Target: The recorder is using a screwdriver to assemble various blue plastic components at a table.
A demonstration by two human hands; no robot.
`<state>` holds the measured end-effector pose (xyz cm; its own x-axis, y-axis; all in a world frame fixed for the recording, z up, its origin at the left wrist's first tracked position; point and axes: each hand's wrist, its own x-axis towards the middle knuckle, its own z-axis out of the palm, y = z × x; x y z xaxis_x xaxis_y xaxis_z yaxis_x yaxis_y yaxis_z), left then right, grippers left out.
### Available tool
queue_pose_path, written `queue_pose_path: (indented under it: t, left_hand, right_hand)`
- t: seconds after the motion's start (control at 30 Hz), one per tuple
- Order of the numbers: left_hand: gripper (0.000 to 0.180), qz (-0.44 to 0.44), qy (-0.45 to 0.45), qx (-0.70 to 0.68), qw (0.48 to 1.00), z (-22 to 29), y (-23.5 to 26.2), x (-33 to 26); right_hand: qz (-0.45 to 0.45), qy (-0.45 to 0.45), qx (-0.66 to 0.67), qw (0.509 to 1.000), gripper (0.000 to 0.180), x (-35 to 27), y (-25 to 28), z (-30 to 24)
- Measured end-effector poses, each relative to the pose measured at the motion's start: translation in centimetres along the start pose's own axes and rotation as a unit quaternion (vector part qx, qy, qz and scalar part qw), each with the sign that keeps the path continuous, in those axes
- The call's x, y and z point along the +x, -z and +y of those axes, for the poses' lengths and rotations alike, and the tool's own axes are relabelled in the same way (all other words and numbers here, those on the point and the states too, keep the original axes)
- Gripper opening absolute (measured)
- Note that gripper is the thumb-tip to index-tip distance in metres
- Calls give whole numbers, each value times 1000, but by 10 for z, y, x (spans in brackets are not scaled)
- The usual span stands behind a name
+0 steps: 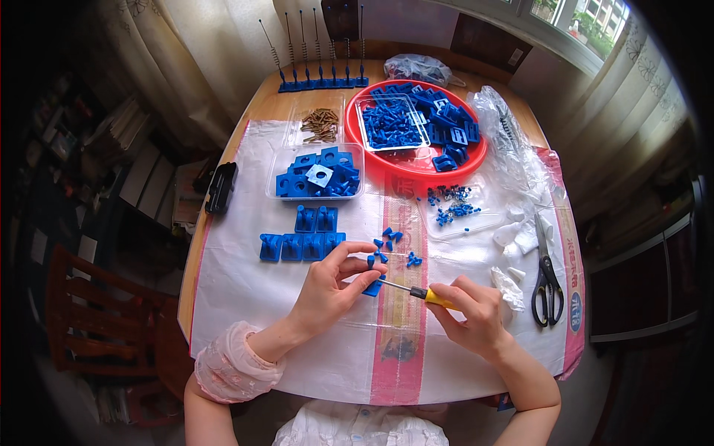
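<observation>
Blue bracket [372, 287] pinched in our left hand [327, 286], over the sheet [245, 282] at table centre; right hand [472, 312] grips the screwdriver [416, 292], tip at the bracket. We judge six finished pieces [301, 236] lined up just left. Plenty left: tub of plates [318, 177], red tray [416, 167] of parts, screws [321, 124], loose pegs [388, 239].

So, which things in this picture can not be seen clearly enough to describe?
Head view only:
- Blue part in the left hand: mostly hidden by the fingers; shape unclear.
- Screwdriver tip: too small to tell whether it touches a screw.
- Small blue pieces right of the red tray: too small to identify.
- Clear bag contents: blurred by plastic.
</observation>
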<state>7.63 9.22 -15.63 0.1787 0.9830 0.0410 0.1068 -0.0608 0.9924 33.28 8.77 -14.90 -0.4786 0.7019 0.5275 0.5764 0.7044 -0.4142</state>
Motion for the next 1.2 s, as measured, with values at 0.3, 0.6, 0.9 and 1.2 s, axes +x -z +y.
queue_pose_path:
  t: [0.3, 0.6, 0.9, 1.2]
  left_hand:
    - [21, -7, 22, -52, 998, -5, -2, -1]
    - [24, -32, 12, -105, 994, -16, 1, 0]
    - [28, -85, 87, -138, 983, -11, 4, 1]
    - [25, -97, 38, -123, 987, -13, 4, 2]
  right_hand:
    - [14, 27, -32, 999, 27, 0, 2, -2]
    - [48, 25, -46, 997, 28, 2, 4, -3]
    - [54, 30, -54, 997, 28, 5, 6, -1]
    - [-31, -105, 145, 983, 24, -2, -4, -1]
